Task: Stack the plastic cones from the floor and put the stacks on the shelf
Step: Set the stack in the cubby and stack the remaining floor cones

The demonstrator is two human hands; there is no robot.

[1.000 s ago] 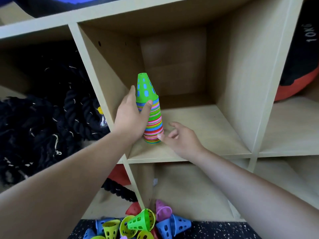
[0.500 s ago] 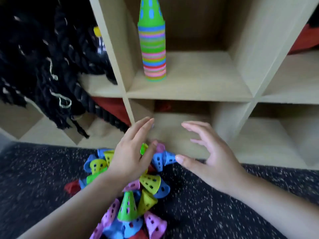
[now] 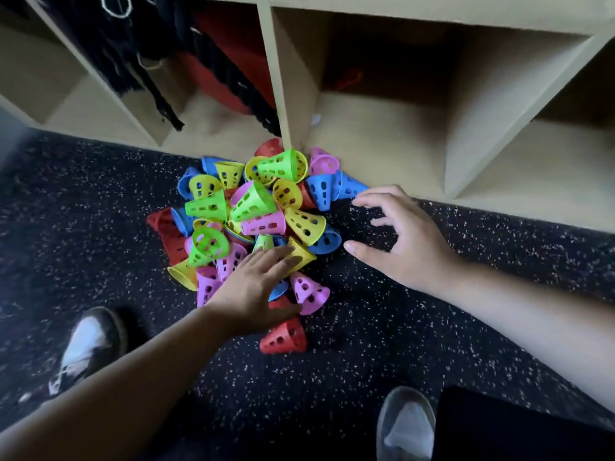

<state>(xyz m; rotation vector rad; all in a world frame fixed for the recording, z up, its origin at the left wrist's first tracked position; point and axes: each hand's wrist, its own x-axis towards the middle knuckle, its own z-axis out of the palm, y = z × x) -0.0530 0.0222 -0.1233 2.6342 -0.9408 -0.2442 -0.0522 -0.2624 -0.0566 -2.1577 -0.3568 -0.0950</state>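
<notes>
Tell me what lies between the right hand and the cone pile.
Only bare speckled floor separates the right hand from the cone pile, in the head view.

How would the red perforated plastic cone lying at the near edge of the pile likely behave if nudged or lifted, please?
The red perforated plastic cone lies on its side on the speckled floor, so a nudge would probably roll it in a curve. Its thin, hole-riddled wall suggests it is light. It seems stiff enough to hold its shape when pinched.
</notes>
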